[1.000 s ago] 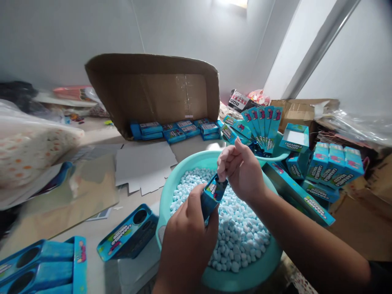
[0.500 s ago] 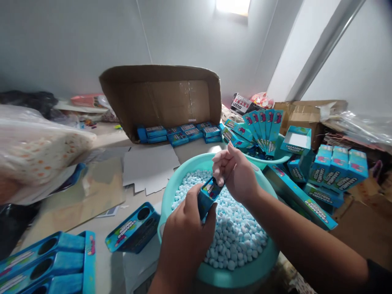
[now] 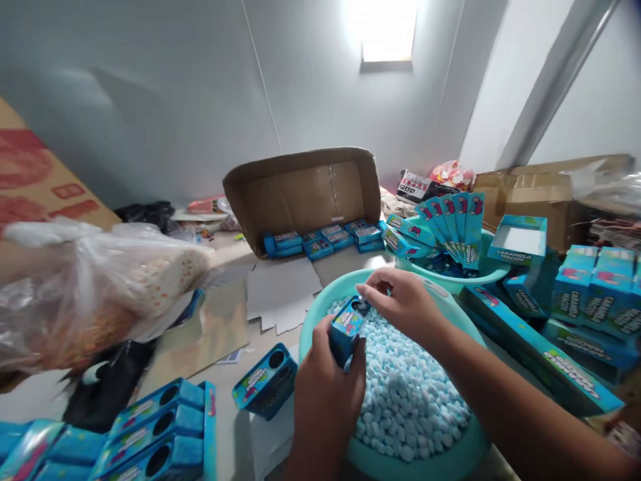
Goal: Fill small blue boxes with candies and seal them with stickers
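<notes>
My left hand [image 3: 328, 387] is wrapped round a small blue candy box [image 3: 346, 327], held upright over a teal basin [image 3: 320, 304]. The basin is full of small pale blue candies [image 3: 405, 394]. My right hand [image 3: 400, 304] is at the box's open top, its fingertips pinched together there; what they hold is too small to make out. Both hands hover above the candies.
An open cardboard carton [image 3: 305, 194] with rows of blue boxes lies behind. A second basin [image 3: 478, 274] holds upright blue boxes. Stacked blue boxes [image 3: 595, 294] stand right. More blue boxes [image 3: 150, 434] lie lower left, one [image 3: 263, 381] beside the basin. A plastic bag [image 3: 95, 287] sits left.
The view has swung left and tilted up. My right hand has dropped from above the box down to its open top. My left hand keeps its grip on the box.
</notes>
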{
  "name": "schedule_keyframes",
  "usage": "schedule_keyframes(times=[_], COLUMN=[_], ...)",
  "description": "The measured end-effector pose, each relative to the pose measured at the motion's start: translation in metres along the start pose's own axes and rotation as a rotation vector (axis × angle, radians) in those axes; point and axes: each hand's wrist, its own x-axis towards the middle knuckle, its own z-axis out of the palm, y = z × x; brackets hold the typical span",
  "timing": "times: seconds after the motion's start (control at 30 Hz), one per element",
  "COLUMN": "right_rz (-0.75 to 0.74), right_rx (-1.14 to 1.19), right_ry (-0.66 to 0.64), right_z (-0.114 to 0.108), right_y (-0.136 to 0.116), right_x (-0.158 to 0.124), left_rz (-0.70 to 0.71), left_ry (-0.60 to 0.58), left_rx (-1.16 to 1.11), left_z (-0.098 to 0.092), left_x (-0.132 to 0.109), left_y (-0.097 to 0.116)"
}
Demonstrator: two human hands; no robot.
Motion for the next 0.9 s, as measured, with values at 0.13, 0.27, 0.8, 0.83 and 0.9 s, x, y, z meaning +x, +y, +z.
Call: schedule_keyframes(times=[0.13, 0.27, 0.8, 0.83, 0.9], right_rz=[-0.078, -0.167, -0.197, -0.225, -0.293], right_rx=[-0.176, -0.080, 0.074, -0.028, -0.223], right_ry=[-0.058, -0.099, -0.225, -0.155, -0.066], right_z=[-0.001, -0.001, 0.012, 0.012, 0.010], right_y=[-0.001, -0.001, -0.018, -0.024, -0.036], right_x=[-0.003, -0.002, 0.001, 0.007, 0.023], left_rz=[-0.049, -0.005, 0.196, 0.212, 0.162], left_ry=[-0.023, -0.054, 0.177, 0.226, 0.367], left_rx=[-0.030, -0.068, -0.229, -0.222, -0.155], left_z=[-0.004, -0.005, -0.020, -0.034, -0.066], left_x=[0.003, 0.003, 0.014, 0.016, 0.020], left_y=[0.004, 0.005, -0.017, -0.021, -0.030])
